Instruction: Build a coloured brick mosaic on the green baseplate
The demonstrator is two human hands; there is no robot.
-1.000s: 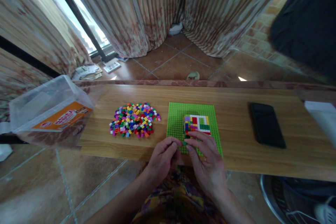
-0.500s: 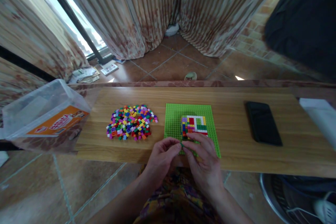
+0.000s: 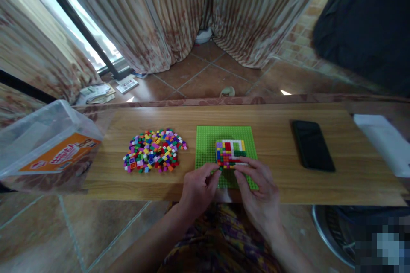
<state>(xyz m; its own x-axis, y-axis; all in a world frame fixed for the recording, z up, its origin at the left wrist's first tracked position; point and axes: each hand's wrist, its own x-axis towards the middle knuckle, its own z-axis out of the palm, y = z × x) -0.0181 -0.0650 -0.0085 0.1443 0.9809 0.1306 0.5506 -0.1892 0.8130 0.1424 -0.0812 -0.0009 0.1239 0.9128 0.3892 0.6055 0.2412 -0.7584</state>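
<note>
A square of multicoloured toy bricks (image 3: 228, 147) is built up on the green baseplate (image 3: 205, 136) in front of me. My left hand (image 3: 199, 185) is closed in a pinch at the square's near left corner, on a small green brick (image 3: 220, 169) mostly covered by the fingertips. My right hand (image 3: 260, 183) lies over the near right part of the baseplate. Its fingers are apart, with the fingertips at the near right edge of the square, hiding some of it. I make out nothing held in it.
Left of the baseplate a pile of loose small bricks (image 3: 153, 151) spreads over the wooden table (image 3: 269, 136). A clear plastic box (image 3: 60, 136) with an orange label stands at the left end. A black phone (image 3: 313, 145) lies on the right, and white paper (image 3: 381, 140) beyond it.
My hands were together, fingertips meeting at the green brick. Now they have parted: the left is at the square's near left corner, the right has shifted rightward. The view has moved slightly.
</note>
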